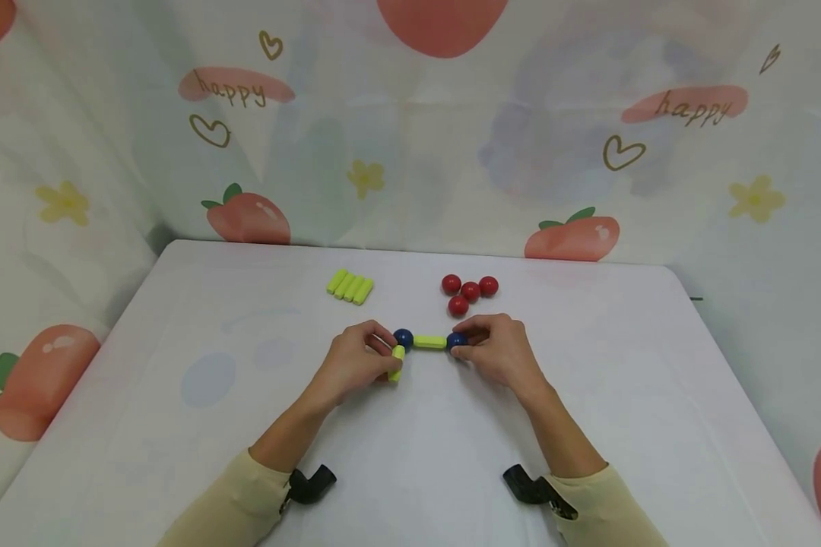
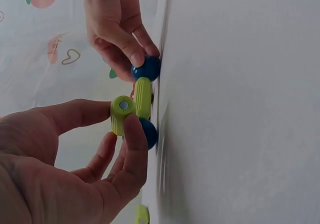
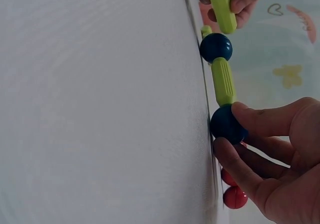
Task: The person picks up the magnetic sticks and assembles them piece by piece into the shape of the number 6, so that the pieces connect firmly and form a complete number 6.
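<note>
Two dark blue balls, a left one point(image 1: 403, 337) and a right one point(image 3: 228, 124), are joined by a lime-green ribbed rod point(image 1: 429, 343) lying between them. My left hand point(image 1: 359, 355) pinches a second green rod point(image 2: 120, 115) between thumb and index finger. One end of that rod is close by the left blue ball, and a round metal-coloured spot shows in its other end. My right hand point(image 1: 501, 348) grips the right blue ball between thumb and fingers.
Several green rods point(image 1: 350, 287) lie side by side at the back of the white table point(image 1: 246, 425). To their right sits a cluster of red balls point(image 1: 470, 291). A printed curtain point(image 1: 424, 137) hangs behind the table. Black wrist cameras point(image 1: 312, 485) are worn at both sleeves.
</note>
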A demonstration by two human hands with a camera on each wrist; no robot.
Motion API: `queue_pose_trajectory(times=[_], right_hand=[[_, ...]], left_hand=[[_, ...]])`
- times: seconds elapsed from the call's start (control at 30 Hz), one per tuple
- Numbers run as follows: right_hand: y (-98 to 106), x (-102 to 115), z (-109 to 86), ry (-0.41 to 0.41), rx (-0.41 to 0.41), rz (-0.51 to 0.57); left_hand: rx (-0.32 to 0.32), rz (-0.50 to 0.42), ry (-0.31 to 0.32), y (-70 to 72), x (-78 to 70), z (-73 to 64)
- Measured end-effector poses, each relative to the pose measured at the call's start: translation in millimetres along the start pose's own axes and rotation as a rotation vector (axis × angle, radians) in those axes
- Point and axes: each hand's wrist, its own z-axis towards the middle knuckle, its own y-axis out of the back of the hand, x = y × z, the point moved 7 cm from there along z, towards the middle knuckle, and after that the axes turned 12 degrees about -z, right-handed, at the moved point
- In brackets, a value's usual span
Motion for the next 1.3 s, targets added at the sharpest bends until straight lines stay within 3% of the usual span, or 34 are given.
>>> queue_pose_trajectory(times=[0.47,0.8,1.3], right_hand=[[-0.3,1.3,0.9,0.008,0.012,0.003],[-0.3,0.7,0.7,0.018,0.0,0.011],[-0.1,1.0,0.1,0.017,0.003,0.004]], left_hand=[[-0.035,0.068,-0.022,-5.4,5.9,0.7],[-0.049,0.05,-0.041,-6.4,6.0,1.2],[-0.021,0.108,-0.048,-5.5,2.1,-1.1]])
